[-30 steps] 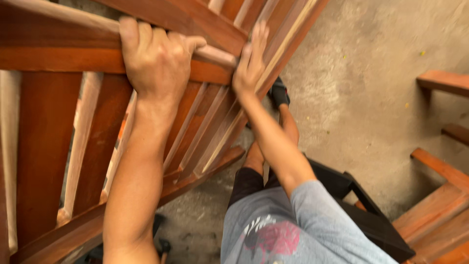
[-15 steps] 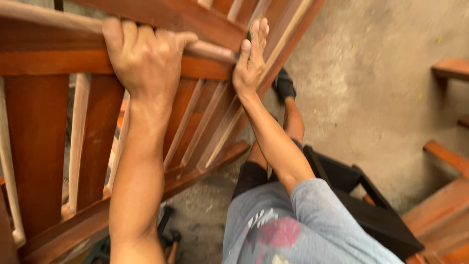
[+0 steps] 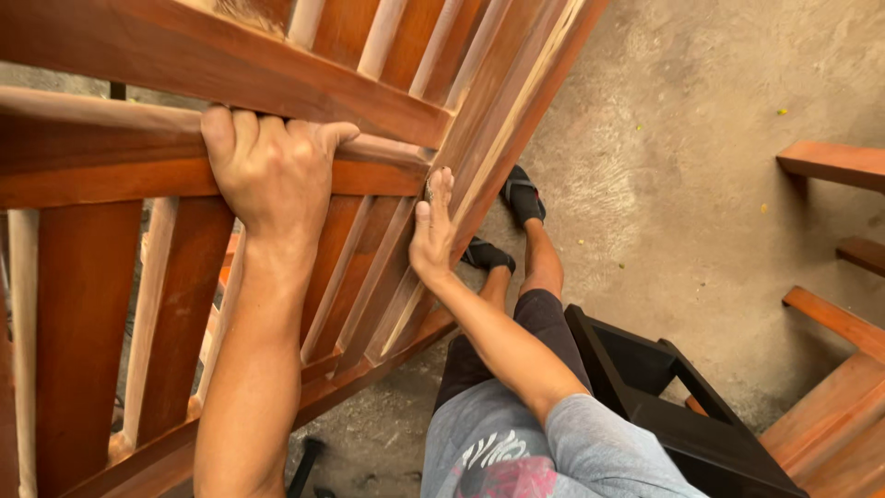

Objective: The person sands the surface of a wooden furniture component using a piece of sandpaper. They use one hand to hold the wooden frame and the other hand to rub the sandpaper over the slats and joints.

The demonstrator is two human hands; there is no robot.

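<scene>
Two hands (image 3: 277, 171) (image 3: 433, 231) on one slatted frame (image 3: 387, 101)

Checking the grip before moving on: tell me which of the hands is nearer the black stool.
Right. The right hand lies flat on the wooden frame, just up-left of the black stool; the left hand grips a rail farther left.

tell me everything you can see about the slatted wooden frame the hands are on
The slatted wooden frame is reddish-brown, with pale unfinished edges on its rails and slats. Broad crossbars run across many narrow slats. It stands tilted over the concrete floor, filling the upper left. The left hand grips a crossbar from above; the right hand lies flat on a slat.
</scene>
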